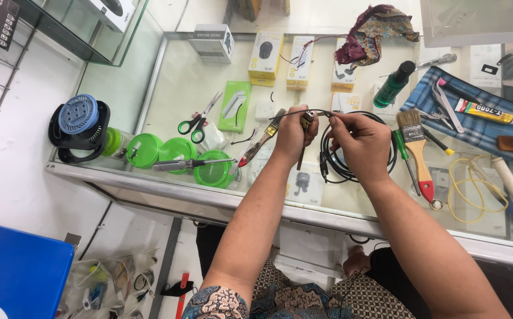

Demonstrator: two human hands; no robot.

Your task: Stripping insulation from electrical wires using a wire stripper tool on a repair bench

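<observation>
I look down on two bare hands meeting over a glass counter. My left hand is closed around one small brown-handled tool, its metal tip pointing up between the fingers. My right hand pinches one thin black cable just beside that tip; the rest of the cable lies coiled in a loop under and behind this hand on the glass. The hands sit close together, nearly touching.

To the left I count three green round lids, one screwdriver lying across them, one pair of green-handled scissors, and one blue-and-black fan. To the right lie one paintbrush with a red-tipped wooden handle, one green bottle, one tube of glue on a blue checked cloth, and one loop of yellow cord. One patterned rag lies at the far edge.
</observation>
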